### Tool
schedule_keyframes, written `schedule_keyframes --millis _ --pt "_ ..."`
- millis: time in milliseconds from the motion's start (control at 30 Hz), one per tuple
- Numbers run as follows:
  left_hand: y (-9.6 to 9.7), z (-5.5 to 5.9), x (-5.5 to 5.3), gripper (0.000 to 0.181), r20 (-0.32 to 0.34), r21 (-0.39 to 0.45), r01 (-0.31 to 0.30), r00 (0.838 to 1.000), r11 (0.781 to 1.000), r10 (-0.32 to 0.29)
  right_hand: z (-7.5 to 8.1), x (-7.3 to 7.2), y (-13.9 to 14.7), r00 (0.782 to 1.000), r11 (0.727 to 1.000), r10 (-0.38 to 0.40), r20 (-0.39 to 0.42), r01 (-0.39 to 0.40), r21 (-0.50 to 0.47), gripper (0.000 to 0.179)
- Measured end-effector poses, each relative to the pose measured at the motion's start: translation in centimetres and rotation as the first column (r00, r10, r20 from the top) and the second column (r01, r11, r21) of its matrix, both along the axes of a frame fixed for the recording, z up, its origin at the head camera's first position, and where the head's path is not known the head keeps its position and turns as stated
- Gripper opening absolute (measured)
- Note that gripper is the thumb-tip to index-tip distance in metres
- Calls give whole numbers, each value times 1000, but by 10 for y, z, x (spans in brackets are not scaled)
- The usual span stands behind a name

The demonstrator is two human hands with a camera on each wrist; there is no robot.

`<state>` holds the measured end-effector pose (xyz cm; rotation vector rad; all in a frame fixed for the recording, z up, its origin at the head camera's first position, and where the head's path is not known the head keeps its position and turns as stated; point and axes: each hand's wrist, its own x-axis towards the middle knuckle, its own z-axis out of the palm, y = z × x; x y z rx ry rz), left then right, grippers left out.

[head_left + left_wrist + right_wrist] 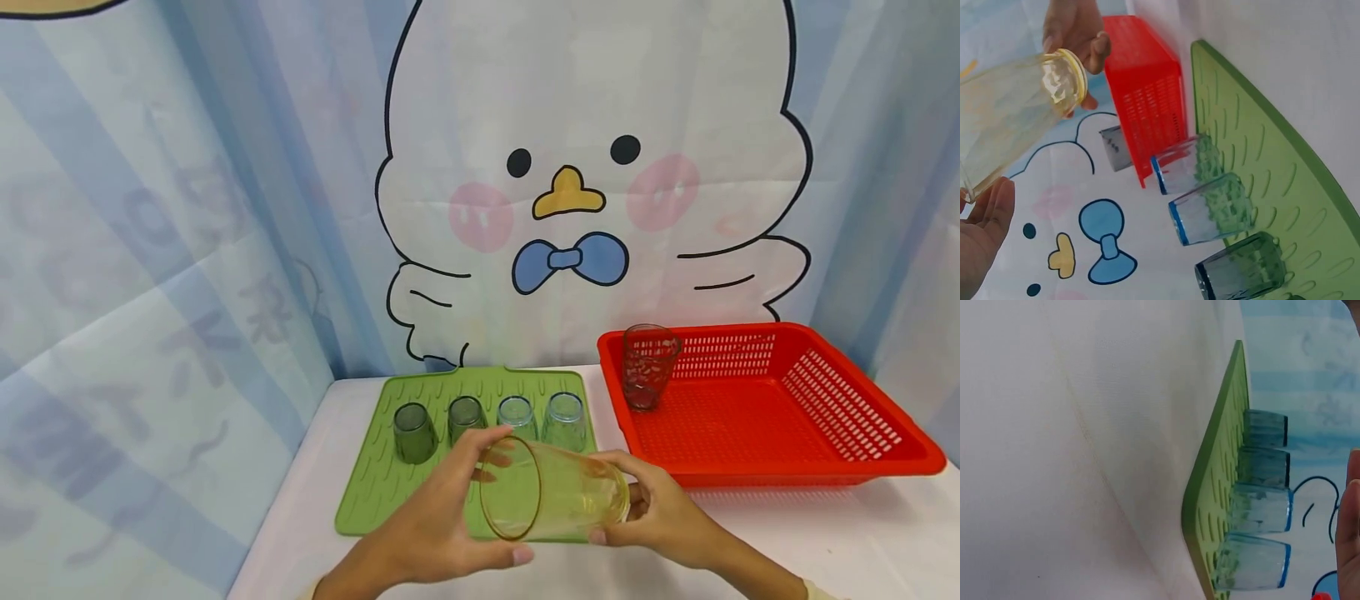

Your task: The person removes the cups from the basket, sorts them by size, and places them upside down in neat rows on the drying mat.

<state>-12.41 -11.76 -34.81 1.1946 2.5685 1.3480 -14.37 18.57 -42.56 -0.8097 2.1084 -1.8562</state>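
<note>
A tall, clear amber-tinted drinking glass (pixel 562 492) lies sideways in the air between my hands, over the front of the green drying mat (pixel 367 492). Its open rim points left, toward my left hand (pixel 442 517), whose fingers and thumb curve around the mouth end. My right hand (pixel 660 517) grips the thick base end. In the left wrist view, the left fingertips (pixel 1000 203) meet the rim of the glass, and the right hand (pixel 1079 31) holds its base. The right wrist view catches only part of a hand (pixel 1349 531) at its right edge.
Two dark grey glasses (pixel 415 433) and two pale blue ones (pixel 564 421) stand upside down in a row on the mat. To the right is a red plastic basket (pixel 780 479) with a clear patterned glass (pixel 648 367) in its left corner. A printed curtain hangs behind.
</note>
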Motion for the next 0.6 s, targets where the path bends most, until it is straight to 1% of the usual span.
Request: schedule_keyframes --millis 67,133,267,333,433,467,533,600 --pt "-2 -2 0 94 19 -10 7 1000 1000 -7 3 0 4 1000 1000 -15 -18 15 6 63" --pt "-4 -4 -1 91 52 -13 7 999 1000 -6 6 1 8 999 1000 -25 -44 25 9 63" --pt "-6 -7 0 87 117 -9 -9 993 1000 10 15 3 14 995 1000 -30 -96 31 5 64" --pt "-7 -10 0 86 121 -12 -14 993 1000 16 19 4 16 992 999 -34 -123 34 2 65" --pt "-9 -16 -2 85 107 -21 -25 994 999 27 25 7 18 987 999 -50 -154 51 5 65" --pt "-10 -18 -2 85 103 -25 -25 994 999 28 26 8 18 985 999 -53 -163 55 2 65" --pt "-10 -24 -3 84 116 -40 -29 993 999 33 29 9 18 985 999 -43 -169 41 -18 66" --pt "-11 -31 -4 83 124 -57 -23 992 998 30 31 11 18 977 999 -38 -209 34 -25 67"
